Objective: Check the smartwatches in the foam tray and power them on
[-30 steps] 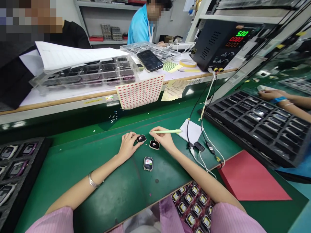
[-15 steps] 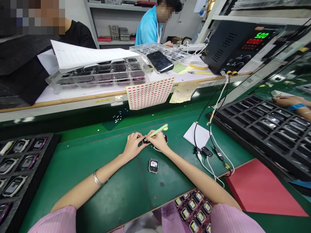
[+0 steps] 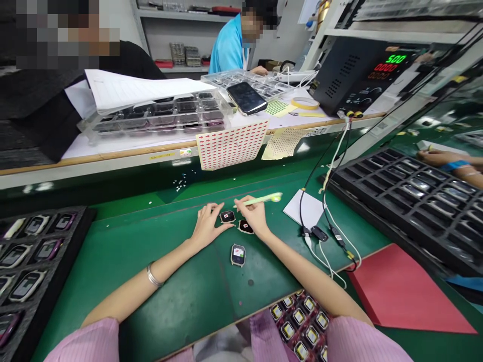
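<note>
Three small watch bodies lie on the green mat. My left hand (image 3: 207, 224) rests on the mat with its fingertips against the left black one (image 3: 228, 217). My right hand (image 3: 254, 216) is closed round a light green pen (image 3: 260, 200) that points left, and it sits just above a second black body (image 3: 246, 227). A third watch (image 3: 238, 255), screen up, lies apart nearer to me.
A black tray of watches (image 3: 26, 251) is at the left and a larger one (image 3: 411, 196) at the right. Cables (image 3: 324, 236), white paper (image 3: 307, 208), a red sheet (image 3: 400, 291). Sticker sheets (image 3: 230, 143) hang from the bench. Other people sit beyond; an arm lies far right.
My right hand has drawn back to the right from the left watch body, and the pen has swung from slanted to nearly level. My left hand stays at that body.
</note>
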A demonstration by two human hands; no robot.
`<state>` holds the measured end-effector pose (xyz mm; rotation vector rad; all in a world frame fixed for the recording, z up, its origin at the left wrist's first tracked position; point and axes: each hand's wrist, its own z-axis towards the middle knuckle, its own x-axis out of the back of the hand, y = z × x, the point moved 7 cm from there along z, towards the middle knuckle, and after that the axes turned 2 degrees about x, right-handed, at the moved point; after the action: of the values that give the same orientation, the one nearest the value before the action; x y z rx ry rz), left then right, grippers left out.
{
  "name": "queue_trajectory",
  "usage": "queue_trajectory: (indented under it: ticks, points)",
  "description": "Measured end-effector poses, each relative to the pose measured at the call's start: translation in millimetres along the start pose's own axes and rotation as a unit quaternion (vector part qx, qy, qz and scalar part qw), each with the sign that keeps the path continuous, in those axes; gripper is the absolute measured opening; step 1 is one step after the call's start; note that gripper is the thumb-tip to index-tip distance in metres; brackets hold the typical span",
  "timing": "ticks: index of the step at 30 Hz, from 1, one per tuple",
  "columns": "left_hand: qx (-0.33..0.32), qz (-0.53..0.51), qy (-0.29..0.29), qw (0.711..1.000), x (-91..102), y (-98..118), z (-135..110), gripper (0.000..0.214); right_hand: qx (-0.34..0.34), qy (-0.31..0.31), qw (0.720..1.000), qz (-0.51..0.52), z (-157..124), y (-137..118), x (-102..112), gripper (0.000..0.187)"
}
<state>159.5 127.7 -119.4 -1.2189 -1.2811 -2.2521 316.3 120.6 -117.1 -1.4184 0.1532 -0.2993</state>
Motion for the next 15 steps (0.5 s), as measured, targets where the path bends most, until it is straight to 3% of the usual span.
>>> queue_trajectory:
  ticks: [3,8,11,15]
  points:
    - [-0.001,0.000,-0.002,1.000,4.0,19,-21,0.055,-0.010,0.006,1.000,0.019,-15,-14,14,0.030]
    - [-0.028,0.025,-0.095,0.995,-12.1,47,-59,0.065,-0.061,-0.050,0.997,0.018,-66,-17,15,0.028]
    - [-0.049,0.049,-0.123,0.990,-17.4,50,-64,0.054,-0.084,-0.057,0.995,0.010,-90,-7,11,0.026]
    - [-0.065,0.042,-0.139,0.987,-18.0,46,-60,0.040,-0.088,-0.037,0.995,-0.005,-102,5,6,0.031]
